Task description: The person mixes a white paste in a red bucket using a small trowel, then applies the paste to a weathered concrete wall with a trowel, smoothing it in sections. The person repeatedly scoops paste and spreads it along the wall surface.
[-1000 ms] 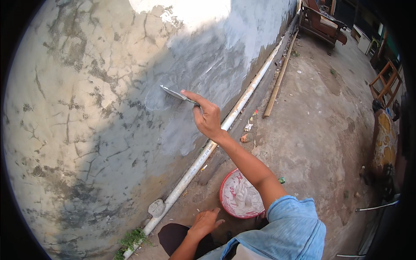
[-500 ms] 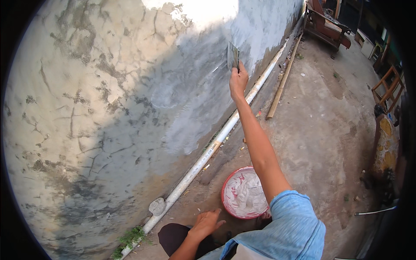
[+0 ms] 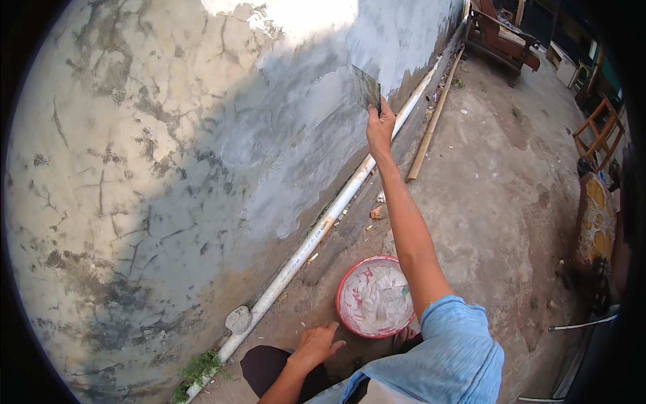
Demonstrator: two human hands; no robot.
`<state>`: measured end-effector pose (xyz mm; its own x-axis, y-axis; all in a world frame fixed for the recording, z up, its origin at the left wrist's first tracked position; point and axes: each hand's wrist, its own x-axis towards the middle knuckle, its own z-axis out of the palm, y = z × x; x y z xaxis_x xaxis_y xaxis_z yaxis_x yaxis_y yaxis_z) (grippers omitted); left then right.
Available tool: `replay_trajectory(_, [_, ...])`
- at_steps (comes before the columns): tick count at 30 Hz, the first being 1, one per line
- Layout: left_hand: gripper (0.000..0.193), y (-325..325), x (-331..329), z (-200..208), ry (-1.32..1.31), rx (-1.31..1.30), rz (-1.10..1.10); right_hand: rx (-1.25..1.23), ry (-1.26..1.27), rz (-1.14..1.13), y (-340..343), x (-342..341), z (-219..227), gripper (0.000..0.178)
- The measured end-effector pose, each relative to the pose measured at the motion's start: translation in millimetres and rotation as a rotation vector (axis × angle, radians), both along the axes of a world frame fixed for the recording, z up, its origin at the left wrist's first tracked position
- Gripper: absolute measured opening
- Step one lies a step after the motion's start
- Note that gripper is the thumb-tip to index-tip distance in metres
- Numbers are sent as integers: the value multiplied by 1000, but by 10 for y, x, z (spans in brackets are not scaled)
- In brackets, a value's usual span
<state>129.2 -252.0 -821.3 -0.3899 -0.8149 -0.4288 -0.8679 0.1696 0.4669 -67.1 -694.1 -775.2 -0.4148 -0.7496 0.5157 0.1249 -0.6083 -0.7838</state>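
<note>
My right hand is stretched out far ahead, closed around a wide putty knife. Its flat blade lies against the cracked wall, beside a smooth, wet-looking grey strip. Around it the wall carries pale, freshly smeared filler. My left hand rests near my dark-clothed knee, empty, with its fingers stretched out. Close to it on the ground stands a red-rimmed bucket filled with whitish putty. My right forearm passes beside the bucket's right edge.
A white pipe runs along the wall's foot, with a round cement lump and weeds near its close end. A wooden pole lies beside it. Farther off are a wooden chair and a wooden frame.
My right hand and the putty knife have moved a little right across the wall, and a smooth grey strip now shows left of the blade. My left hand stays by the knee.
</note>
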Motion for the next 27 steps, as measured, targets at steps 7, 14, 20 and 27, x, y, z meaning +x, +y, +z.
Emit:
replay_trajectory(7, [45,19,51,21,-39,0,0,210,49,66,326,643,35,50])
replay_trajectory(14, [53,-222,-176,25,-37,134,-49,-248,543,-138,2039,1988,-322,74])
replay_trajectory(20, [52,-140,-166,186,-63,139,-3,-189,308,227,1981,1328,-186,48])
replay_trajectory(27, [53,-40,-112,220,-88,103,-3,192,-49,-106,-458,-340,-710,36])
